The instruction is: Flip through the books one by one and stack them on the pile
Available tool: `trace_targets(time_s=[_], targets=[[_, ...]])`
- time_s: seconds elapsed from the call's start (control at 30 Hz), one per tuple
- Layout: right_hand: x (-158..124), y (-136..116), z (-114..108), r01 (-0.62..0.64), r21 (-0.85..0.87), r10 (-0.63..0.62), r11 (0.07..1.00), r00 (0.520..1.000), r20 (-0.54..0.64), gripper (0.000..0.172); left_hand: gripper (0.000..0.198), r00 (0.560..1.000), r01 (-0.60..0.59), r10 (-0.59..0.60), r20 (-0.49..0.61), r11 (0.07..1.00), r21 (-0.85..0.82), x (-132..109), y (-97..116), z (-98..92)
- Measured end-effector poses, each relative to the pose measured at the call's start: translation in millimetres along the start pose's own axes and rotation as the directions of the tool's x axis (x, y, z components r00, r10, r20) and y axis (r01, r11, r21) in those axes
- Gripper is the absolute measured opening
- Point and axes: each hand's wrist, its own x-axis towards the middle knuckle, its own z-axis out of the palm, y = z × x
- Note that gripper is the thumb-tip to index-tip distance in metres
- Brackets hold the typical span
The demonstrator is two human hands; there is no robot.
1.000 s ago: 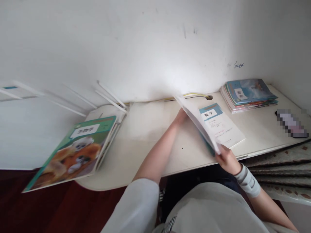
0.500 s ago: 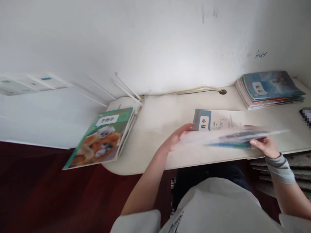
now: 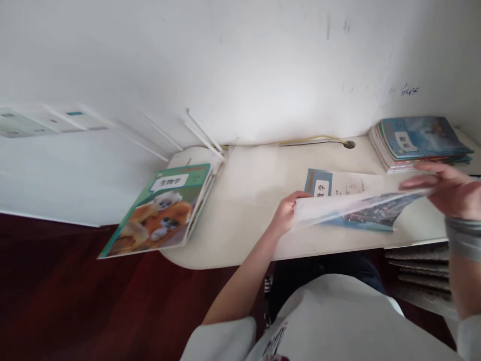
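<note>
Left hand (image 3: 286, 213) pinches a glossy, translucent sheet (image 3: 313, 208); blurred right hand (image 3: 456, 191), loosely spread, is near its corner.

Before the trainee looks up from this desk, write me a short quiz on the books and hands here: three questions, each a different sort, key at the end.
1. True or false: the grey wristband is worn on the left.

2. Pick one. On the right side of the desk, the top book of the stack has a cover that is mainly: (a) red, (b) blue, (c) yellow.

3. Fill in: the left end of the pale, see-through sheet is held by the ____ hand.

Key:
1. False; the wristband is on the right.
2. b
3. left
</note>
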Motion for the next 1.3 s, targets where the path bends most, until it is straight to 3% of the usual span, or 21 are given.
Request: trace_targets(time_s=[0.07, 0.13, 0.17, 0.23, 0.33, 0.43, 0.6, 0.67, 0.73, 0.8, 0.83, 0.93, 0.97, 1.03, 1.2, 1.3], targets=[[24.0, -39.5, -7.6, 0.015, -0.243, 0.058, 0.97, 0.955, 0.29, 0.064, 0.024, 0.999, -0.03, 0.029, 0.025, 0.999, 0.029, -3.2, 8.2, 1.4], [48.6, -70.4, 5.1, 0.073, -0.447, 0.188, 0.892, 0.838, 0.512, 0.041, 0.022, 0.998, -0.053, 0.052, 0.044, 0.998, 0.02, -7.2, 15.6, 2.8], [59.7, -80.7, 18.1, 0.12, -0.475, 0.223, 0.872, 0.767, 0.601, 0.04, 0.022, 0.997, -0.064, 0.063, 0.045, 0.998, 0.006, -9.1, 18.4, 3.5], [78.0, -90.9, 51.0, 0.22, -0.514, 0.221, 0.829, 0.716, 0.662, 0.04, 0.022, 0.994, -0.093, 0.094, 0.052, 0.995, -0.02, -12.0, 21.8, 5.0], [95.5, -90.2, 96.8, 0.29, -0.514, 0.184, 0.807, 0.703, 0.687, 0.032, 0.025, 0.983, -0.172, 0.173, 0.069, 0.985, -0.008, -14.1, 20.8, 6.1], [106.8, -90.9, 120.5, 0.199, -0.445, 0.229, 0.873, 0.639, 0.735, 0.031, 0.028, 0.971, -0.22, 0.218, 0.097, 0.975, 0.013, -14.7, 14.8, 5.5], [115.9, -108.4, 124.2, -0.036, -0.35, 0.322, 0.936, 0.486, 0.812, 0.034, 0.034, 0.977, -0.174, 0.178, 0.121, 0.984, -0.039, -14.0, 6.3, 5.6], [114.9, -111.8, 122.3, 0.029, -0.338, 0.281, 0.941, 0.491, 0.825, 0.03, 0.035, 0.978, -0.183, 0.184, 0.104, 0.983, -0.015, -13.4, 6.2, 6.8], [111.6, -111.0, 120.7, 0.212, -0.374, 0.198, 0.903, 0.566, 0.8, 0.026, 0.037, 0.978, -0.196, 0.194, 0.082, 0.98, 0.02, -13.1, 7.2, 8.3], [107.4, -107.9, 119.7, 0.436, -0.441, 0.08, 0.784, 0.633, 0.77, 0.022, 0.04, 0.976, -0.21, 0.207, 0.066, 0.977, 0.04, -13.0, 8.3, 9.5], [105.4, -106.2, 119.5, 0.543, -0.465, 0.016, 0.699, 0.638, 0.77, 0.02, 0.041, 0.974, -0.219, 0.216, 0.067, 0.975, 0.042, -13.0, 8.6, 9.9], [102.1, -102.1, 121.0, 0.777, -0.452, -0.118, 0.438, 0.548, 0.828, 0.022, 0.043, 0.967, -0.242, 0.239, 0.088, 0.97, 0.03, -13.3, 8.0, 10.8], [101.9, -101.0, 122.5, 0.811, -0.441, -0.136, 0.383, 0.522, 0.842, 0.024, 0.043, 0.966, -0.244, 0.241, 0.092, 0.969, 0.029, -13.4, 7.4, 10.9], [102.4, -98.2, 127.1, 0.832, -0.449, -0.145, 0.326, 0.513, 0.846, 0.026, 0.043, 0.971, -0.229, 0.225, 0.08, 0.973, 0.038, -13.6, 5.8, 11.2], [102.5, -85.3, 142.5, 0.811, -0.474, -0.156, 0.342, 0.547, 0.823, 0.028, 0.044, 0.985, -0.169, 0.166, 0.036, 0.982, 0.084, -14.2, 1.7, 11.3], [101.0, -78.0, 146.3, 0.727, -0.459, -0.213, 0.51, 0.624, 0.751, 0.019, 0.041, 0.989, -0.146, 0.142, 0.047, 0.984, 0.098, -14.2, -1.4, 11.1]])
